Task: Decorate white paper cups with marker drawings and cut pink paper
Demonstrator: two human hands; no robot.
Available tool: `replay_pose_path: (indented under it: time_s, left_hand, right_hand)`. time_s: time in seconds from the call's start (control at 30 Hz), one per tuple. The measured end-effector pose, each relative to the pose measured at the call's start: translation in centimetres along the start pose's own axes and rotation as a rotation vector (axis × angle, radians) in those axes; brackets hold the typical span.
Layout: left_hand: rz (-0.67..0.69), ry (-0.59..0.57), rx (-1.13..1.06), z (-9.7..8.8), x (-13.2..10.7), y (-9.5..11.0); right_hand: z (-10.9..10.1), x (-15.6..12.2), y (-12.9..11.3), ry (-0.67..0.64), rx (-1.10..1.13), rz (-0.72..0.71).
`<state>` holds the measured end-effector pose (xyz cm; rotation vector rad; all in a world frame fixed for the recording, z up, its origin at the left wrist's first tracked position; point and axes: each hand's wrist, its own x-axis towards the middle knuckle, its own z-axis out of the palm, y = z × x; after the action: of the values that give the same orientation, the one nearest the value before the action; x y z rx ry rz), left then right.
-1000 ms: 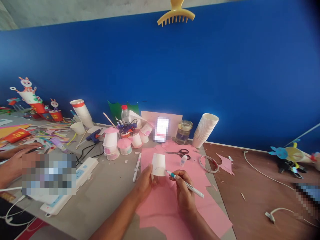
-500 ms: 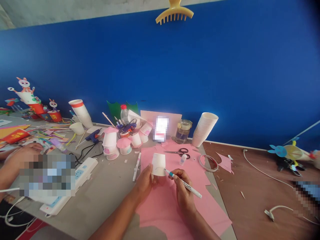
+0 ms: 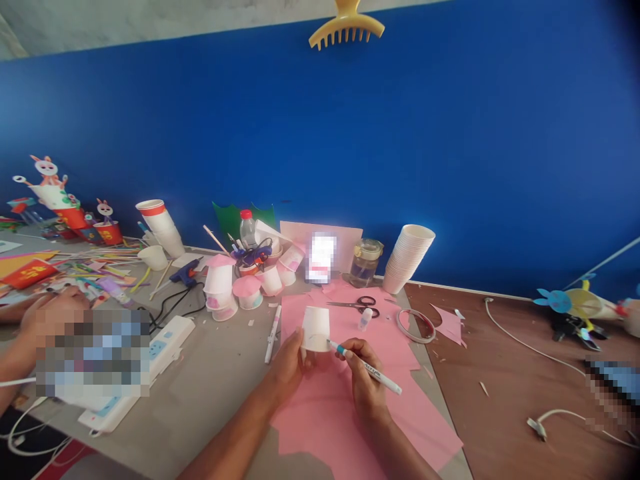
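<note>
My left hand grips a white paper cup, which stands upside down above a large sheet of pink paper. My right hand holds a white marker with a teal grip. Its tip rests at or very near the cup's lower right side. Just beyond the cup lie black-handled scissors and a small glue bottle on the pink paper. Another white marker lies on the grey table left of my left hand.
A co-worker's hand works among craft sticks and paper at the far left. Nearby are a white power strip, a blue glue gun, pink-topped cup crafts, a tall stack of paper cups, and a brown board with cables.
The whole view has drifted slightly. The co-worker's hand has shifted at the left. My hands keep the cup and marker in almost the same place.
</note>
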<state>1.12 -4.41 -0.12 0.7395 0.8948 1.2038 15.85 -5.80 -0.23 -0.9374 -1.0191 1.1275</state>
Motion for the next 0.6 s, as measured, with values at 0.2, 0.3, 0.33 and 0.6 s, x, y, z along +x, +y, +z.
replay_pose_path:
  time_s: [0.2,0.3,0.33,0.6]
  left_hand:
    - [-0.035,0.012,-0.053,0.21,0.01,0.41]
    - [-0.039,0.015,-0.069,0.20,0.08,0.41]
    - [-0.033,0.009,-0.069,0.11,0.12,0.33]
    - [-0.003,-0.021,-0.017,-0.49,0.13,-0.20]
  right_hand:
    - [-0.11,-0.07,0.66,-0.002,0.015,0.026]
    - [-0.21,-0.17,0.85,-0.006,0.019,0.020]
    - [-0.25,-0.19,0.87,-0.007,0.022,0.015]
    - [-0.30,-0.02,0.32,-0.012,0.049,-0.028]
